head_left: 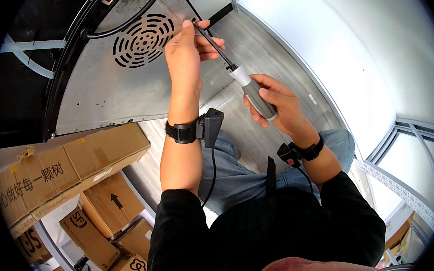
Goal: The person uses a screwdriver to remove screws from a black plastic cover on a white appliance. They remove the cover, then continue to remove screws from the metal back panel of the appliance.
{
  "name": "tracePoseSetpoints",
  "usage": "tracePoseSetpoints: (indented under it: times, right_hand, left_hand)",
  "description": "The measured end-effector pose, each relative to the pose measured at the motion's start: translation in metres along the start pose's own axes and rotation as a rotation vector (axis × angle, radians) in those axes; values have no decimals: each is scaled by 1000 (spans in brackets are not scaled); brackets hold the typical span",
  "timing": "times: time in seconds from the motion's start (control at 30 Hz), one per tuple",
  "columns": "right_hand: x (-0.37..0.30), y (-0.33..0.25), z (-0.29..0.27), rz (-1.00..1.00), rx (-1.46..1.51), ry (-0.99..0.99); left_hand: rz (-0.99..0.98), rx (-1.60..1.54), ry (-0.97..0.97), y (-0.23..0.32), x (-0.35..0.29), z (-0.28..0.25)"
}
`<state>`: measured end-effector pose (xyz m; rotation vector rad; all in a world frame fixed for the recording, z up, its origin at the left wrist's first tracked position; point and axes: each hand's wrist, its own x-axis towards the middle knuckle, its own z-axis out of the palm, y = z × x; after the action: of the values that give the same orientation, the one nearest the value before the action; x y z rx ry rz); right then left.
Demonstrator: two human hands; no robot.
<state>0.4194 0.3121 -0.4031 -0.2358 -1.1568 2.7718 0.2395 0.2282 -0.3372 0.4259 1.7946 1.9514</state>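
Observation:
A screwdriver with a grey and white handle is in my right hand, the fingers wrapped round the handle. Its dark shaft slants up and left, away from that hand. At the shaft's far end, the thumb and index finger of my left hand are pinched around the tip; whatever small thing they hold there is too small to make out. The other fingers of that hand curl loosely by the shaft. Just left of it stands a grey metal panel with a round pattern of vent slots and several small holes.
A black cable loops over the panel's upper part. Cardboard boxes are stacked at the lower left, some on a shelf. White shelving stands on the right. My knees are bent over the grey wood-look floor.

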Motion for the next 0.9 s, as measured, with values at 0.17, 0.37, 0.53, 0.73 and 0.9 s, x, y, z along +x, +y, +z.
tracePoseSetpoints:
  times: [0.17, 0.37, 0.53, 0.73, 0.9]
  right_hand:
    - [-4, 1, -5, 10, -10, 41]
    - [-21, -2, -20, 14, -1, 23]
    - [-58, -6, -46, 74, -21, 130]
    - [-110, -14, -97, 12, 40, 264]
    - [-155, -31, -134, -97, 63, 537]
  left_hand:
    - [17, 73, 41, -5, -2, 5]
    - [13, 3, 26, -18, -11, 17]
    - [1, -75, -76, -45, -26, 41]
    - [-24, 0, -185, -84, -30, 117]
    - [-132, 22, -367, -118, -27, 215]
